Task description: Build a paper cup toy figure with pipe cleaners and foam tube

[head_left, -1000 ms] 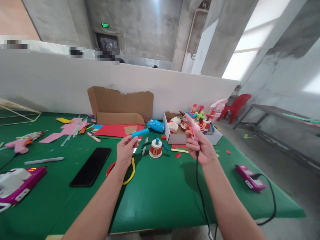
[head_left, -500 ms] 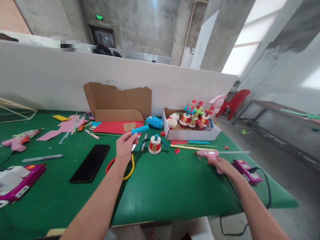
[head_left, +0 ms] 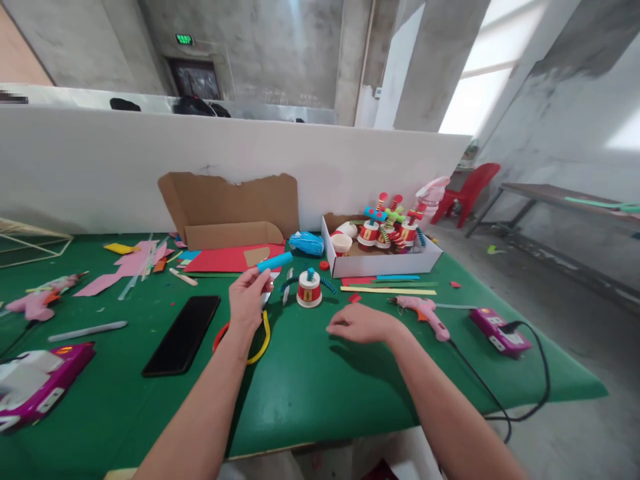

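Bright daylight from a blown-out window at upper right, soft shadows under the forearms on the green tabletop, wide-angle bending at the edges, slight softness throughout, a small pixelated patch at far left

Bare green desk lies open near the edge; farther in, the paper-cup figure, white box and glue gun crowd the way.
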The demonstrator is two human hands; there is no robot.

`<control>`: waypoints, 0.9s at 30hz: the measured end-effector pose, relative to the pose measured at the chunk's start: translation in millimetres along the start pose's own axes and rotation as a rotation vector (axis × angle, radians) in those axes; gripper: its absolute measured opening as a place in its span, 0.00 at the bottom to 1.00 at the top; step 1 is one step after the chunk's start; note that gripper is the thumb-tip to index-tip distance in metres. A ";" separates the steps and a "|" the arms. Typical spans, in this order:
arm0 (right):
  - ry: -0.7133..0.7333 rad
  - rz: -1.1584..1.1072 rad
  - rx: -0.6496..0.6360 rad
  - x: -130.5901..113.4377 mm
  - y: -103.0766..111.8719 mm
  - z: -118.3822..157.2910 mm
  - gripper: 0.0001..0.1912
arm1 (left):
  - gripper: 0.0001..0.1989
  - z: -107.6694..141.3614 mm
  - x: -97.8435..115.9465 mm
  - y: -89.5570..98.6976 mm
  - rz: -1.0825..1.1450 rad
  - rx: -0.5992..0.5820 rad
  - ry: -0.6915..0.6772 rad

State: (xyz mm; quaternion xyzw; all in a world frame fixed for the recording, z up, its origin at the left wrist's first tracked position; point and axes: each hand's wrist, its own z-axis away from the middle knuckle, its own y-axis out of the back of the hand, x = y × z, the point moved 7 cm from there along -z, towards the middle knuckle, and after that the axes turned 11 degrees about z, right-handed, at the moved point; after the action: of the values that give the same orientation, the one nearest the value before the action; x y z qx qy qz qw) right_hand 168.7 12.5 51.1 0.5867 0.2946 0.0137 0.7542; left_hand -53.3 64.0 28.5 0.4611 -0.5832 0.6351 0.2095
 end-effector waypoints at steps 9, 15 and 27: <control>-0.262 0.033 0.996 48.4 64.5 -1.7 0.27 | 0.15 0.7 -0.2 -4.0 0.017 -0.014 0.003; -0.110 -0.084 0.623 15.2 -1.4 -65.1 0.42 | 0.15 1.9 -1.9 -3.8 0.017 -0.022 -0.003; 0.019 -0.146 0.479 12.2 -4.9 -66.6 0.25 | 0.14 11.4 0.7 -38.9 -0.084 -0.169 -0.013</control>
State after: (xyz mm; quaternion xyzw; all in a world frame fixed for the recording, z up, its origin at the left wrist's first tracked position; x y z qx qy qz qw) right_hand 146.5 73.9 32.3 0.7259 0.3381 -0.1054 0.5896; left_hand -18.5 62.2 49.2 0.4701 -0.6161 0.5713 0.2703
